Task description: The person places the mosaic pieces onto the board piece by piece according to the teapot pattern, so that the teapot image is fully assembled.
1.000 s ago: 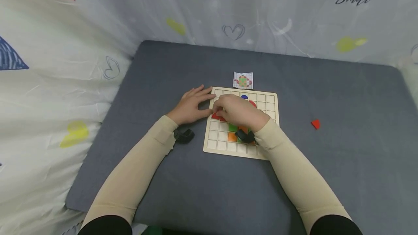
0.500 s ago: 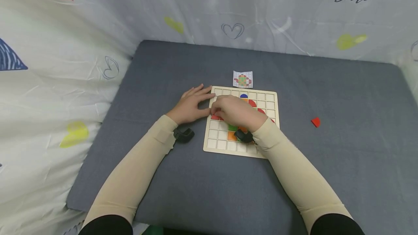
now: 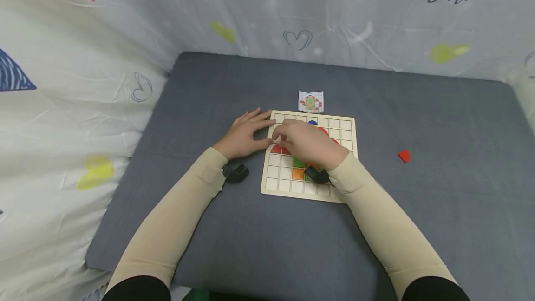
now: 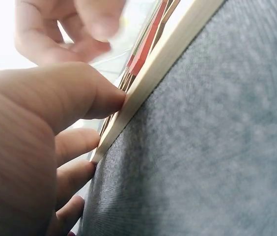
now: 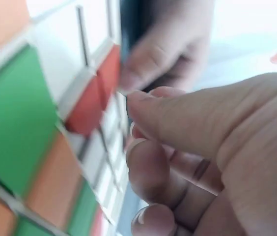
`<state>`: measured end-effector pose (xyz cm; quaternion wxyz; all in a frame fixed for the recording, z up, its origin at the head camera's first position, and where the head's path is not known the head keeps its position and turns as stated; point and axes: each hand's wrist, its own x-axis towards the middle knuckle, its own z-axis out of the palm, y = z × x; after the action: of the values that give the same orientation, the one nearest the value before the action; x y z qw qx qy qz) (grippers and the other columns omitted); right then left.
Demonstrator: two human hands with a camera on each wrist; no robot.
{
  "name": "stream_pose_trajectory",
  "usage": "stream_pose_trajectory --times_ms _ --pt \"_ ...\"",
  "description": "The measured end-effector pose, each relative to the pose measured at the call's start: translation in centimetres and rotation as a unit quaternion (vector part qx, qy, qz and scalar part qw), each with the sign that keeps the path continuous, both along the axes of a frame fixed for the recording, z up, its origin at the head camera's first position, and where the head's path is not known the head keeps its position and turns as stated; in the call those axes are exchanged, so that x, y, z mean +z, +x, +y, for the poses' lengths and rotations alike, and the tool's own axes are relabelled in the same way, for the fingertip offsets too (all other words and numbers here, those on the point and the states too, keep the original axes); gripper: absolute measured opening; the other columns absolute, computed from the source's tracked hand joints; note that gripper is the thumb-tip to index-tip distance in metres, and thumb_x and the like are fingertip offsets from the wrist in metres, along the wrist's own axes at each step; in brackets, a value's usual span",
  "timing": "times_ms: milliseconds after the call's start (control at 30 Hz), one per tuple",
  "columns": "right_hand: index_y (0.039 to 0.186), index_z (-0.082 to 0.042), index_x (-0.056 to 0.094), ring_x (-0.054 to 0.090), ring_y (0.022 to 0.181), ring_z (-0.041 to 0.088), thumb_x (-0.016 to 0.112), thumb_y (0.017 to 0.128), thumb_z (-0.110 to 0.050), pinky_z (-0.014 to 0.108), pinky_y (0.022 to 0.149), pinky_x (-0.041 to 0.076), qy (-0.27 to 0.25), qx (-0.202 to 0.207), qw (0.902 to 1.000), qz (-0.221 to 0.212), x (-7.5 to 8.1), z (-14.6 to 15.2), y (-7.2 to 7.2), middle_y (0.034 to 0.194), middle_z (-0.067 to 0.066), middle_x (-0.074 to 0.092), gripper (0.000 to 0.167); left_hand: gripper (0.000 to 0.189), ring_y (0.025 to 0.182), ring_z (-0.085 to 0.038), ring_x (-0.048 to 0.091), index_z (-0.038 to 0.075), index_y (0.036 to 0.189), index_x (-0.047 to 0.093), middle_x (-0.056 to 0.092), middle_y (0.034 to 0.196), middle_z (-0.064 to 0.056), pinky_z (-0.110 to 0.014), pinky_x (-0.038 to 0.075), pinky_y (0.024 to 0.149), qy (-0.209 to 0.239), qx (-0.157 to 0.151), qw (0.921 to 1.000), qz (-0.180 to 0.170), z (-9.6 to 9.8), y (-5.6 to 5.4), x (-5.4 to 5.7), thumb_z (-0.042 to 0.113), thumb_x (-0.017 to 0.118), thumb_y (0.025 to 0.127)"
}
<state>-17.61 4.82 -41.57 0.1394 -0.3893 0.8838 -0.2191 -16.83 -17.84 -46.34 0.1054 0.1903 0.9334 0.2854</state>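
A wooden grid board (image 3: 279, 185) lies on the table with coloured pieces in its cells. My left hand (image 3: 242, 136) rests along its left edge, the thumb and fingers touching the rim (image 4: 148, 73). Over the board's left part hovers my right hand (image 3: 307, 139), fingers loosely bent, with no piece visible between thumb and fingertips. Just below those fingertips, two red pieces (image 3: 276, 149) sit side by side in the cells. Green pieces (image 5: 18, 123) and orange pieces (image 5: 55, 179) fill cells nearer the middle. My right hand and wrist hide part of the pattern.
A small printed card (image 3: 311, 102) with a coloured grid picture lies just beyond the board. One loose red piece (image 3: 404, 156) is on the grey table (image 3: 459, 189) to the right. A printed curtain (image 3: 259, 8) hangs behind and at the left.
My right hand has shifted slightly to the right and lifted off the red pieces, which now show more fully. My left hand stays at the board's edge.
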Motion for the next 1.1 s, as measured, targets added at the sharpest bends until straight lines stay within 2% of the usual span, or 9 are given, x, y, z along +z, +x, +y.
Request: stream_pose_trajectory --times_ms 133,200,367,700,900,1100 --pt "0.121 -0.01 0.076 0.064 0.088 0.02 0.068 0.103 -0.015 0.038 0.08 0.056 0.002 -0.023 0.9997 0.008 1.4 1.4 0.1 0.107 0.004 0.07 0.02 0.063 0.164 -0.023 0.011 0.019 0.159 0.05 0.029 0.173 0.001 -0.05 0.003 0.133 0.004 -0.002 1.0 -0.002 0.2 -0.2 0.1 0.042 0.065 0.102" --pt "0.119 -0.008 0.076 0.064 0.089 0.021 0.067 0.103 -0.015 0.038 0.082 0.056 0.001 -0.026 0.9996 0.012 1.9 2.1 0.2 0.107 0.005 0.071 0.019 0.063 0.164 -0.023 0.011 0.019 0.159 0.05 0.029 0.173 0.001 -0.05 0.002 0.133 0.003 -0.002 1.0 -0.003 0.3 -0.3 0.0 0.042 0.065 0.102" --pt "0.113 -0.008 0.078 0.064 0.092 0.023 0.068 0.103 -0.016 0.041 0.085 0.056 0.004 -0.043 0.9989 0.016 2.4 4.1 0.4 0.103 0.004 0.073 0.016 0.064 0.164 -0.022 0.011 0.02 0.159 0.05 0.029 0.173 0.002 -0.049 0.003 0.133 0.0 -0.001 1.0 -0.004 0.5 -0.3 -0.2 0.042 0.065 0.101" --pt "0.113 -0.006 0.077 0.06 0.087 0.022 0.071 0.1 -0.015 0.037 0.075 0.054 0.035 -0.1 0.994 0.025 2.0 8.6 0.8 0.097 0.003 0.071 0.016 0.065 0.164 -0.022 0.011 0.019 0.159 0.05 0.03 0.173 0.001 -0.049 0.002 0.133 0.005 0.006 1.0 -0.003 0.3 -0.1 0.1 0.041 0.066 0.101" --pt "0.117 -0.004 0.076 0.057 0.075 0.02 0.072 0.1 -0.015 0.034 0.063 0.05 0.054 -0.136 0.9892 0.003 1.9 11.2 1.2 0.095 0.005 0.07 0.02 0.064 0.164 -0.022 0.011 0.019 0.159 0.05 0.03 0.173 0.001 -0.049 0.003 0.133 0.008 0.011 0.9999 -0.004 0.1 0.0 0.1 0.04 0.067 0.101" --pt "0.117 -0.002 0.075 0.057 0.073 0.02 0.073 0.098 -0.011 0.036 0.063 0.049 0.054 -0.165 0.9846 0.015 1.3 14.5 1.6 0.091 0.006 0.069 0.021 0.064 0.164 -0.021 0.012 0.019 0.159 0.05 0.03 0.173 0.001 -0.049 0.003 0.133 0.009 0.012 0.9999 -0.004 0.1 0.2 -0.1 0.04 0.068 0.101"
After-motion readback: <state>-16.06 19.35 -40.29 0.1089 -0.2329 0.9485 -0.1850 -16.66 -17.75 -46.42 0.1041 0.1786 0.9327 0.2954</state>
